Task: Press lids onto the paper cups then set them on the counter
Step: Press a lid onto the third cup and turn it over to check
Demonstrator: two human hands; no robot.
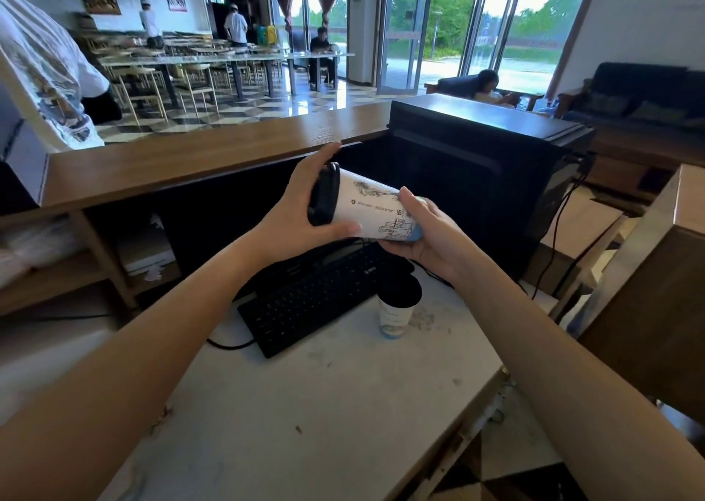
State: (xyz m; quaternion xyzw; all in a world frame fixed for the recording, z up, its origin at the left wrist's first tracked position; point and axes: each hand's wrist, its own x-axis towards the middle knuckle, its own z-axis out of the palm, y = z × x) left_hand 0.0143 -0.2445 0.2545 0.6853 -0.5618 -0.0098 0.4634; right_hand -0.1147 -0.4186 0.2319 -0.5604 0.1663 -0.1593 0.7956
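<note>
While both hands grip it, the white printed cup (372,210) lies sideways, black-lidded.

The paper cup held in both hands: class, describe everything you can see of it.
The paper cup is white with line drawings and a pale blue band at its base. It lies almost sideways in the air above the keyboard. A black lid sits on its mouth, held by the left hand; the right hand cups the base.

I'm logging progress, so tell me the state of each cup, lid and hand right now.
Held cup: on its side, in both hands.
Its lid: on the rim.
Left hand: fingers around lid end.
Right hand: cradling the base.
Second cup: upright, lidded, on the counter.
</note>
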